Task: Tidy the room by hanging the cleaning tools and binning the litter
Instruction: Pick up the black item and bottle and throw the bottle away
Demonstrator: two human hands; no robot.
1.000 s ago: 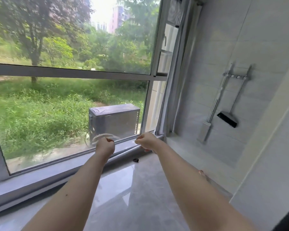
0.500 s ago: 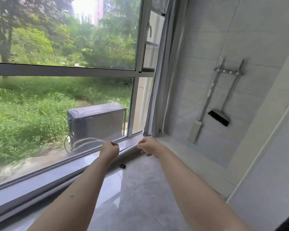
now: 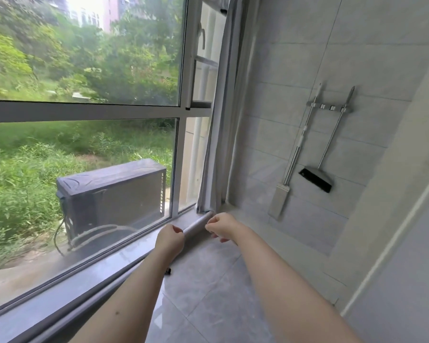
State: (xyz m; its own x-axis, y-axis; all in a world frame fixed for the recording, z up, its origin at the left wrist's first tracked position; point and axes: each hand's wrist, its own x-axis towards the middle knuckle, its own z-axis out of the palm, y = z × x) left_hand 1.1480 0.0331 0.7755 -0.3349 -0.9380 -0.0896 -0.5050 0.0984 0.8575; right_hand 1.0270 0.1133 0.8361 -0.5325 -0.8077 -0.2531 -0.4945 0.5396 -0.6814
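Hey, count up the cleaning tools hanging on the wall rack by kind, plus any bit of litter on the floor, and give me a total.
Flat mop on the wall rack: 1
Broom on the rack: 1
Small dark litter piece on the floor by the window sill: 1
Total: 3

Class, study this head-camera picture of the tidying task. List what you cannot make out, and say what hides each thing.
- Small dark item on the floor: too small to identify, partly behind the left forearm.
- Left hand: seen from behind, so its curled fingers' contents are hidden.
- Right hand: fingers curled; no held item can be made out.
- Any litter bin: outside the frame.
- Wall rack clips holding the mop and broom: too small.
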